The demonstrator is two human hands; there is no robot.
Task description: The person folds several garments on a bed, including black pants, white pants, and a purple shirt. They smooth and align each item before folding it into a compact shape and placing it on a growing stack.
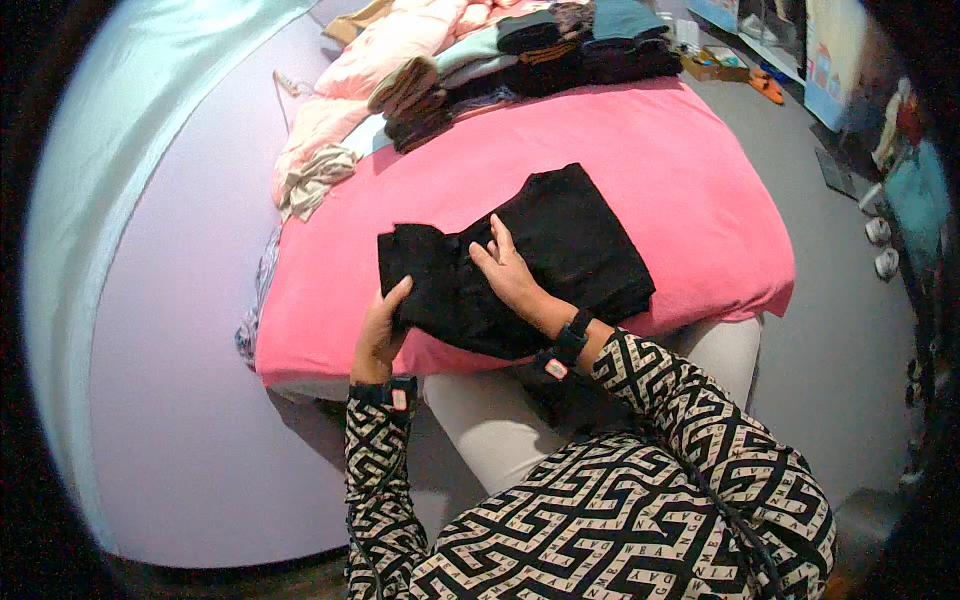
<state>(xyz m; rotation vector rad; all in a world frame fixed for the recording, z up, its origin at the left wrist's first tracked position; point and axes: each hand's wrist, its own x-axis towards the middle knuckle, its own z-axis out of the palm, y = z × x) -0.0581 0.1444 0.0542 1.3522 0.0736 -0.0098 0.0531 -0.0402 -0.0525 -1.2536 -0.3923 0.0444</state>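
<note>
A black folded garment (575, 250) lies across the front of the pink-covered bed; its exact kind cannot be told. My left hand (383, 325) holds its left end, thumb on top and the other fingers hidden beneath the cloth. Over the middle of the garment is my right hand (508, 275), with thumb and fingers apart, touching a crease in the fabric. The right part of the garment spreads flat toward the bed's right side. Both wrists wear dark bands.
The pink bedcover (715, 200) extends around the garment. Stacks of folded clothes (545, 50) stand at the far edge, beside a pink quilt (370, 60). A crumpled beige cloth (318, 180) lies at left. Orange shoes (767, 86) and white shoes (882, 250) are on the floor at right.
</note>
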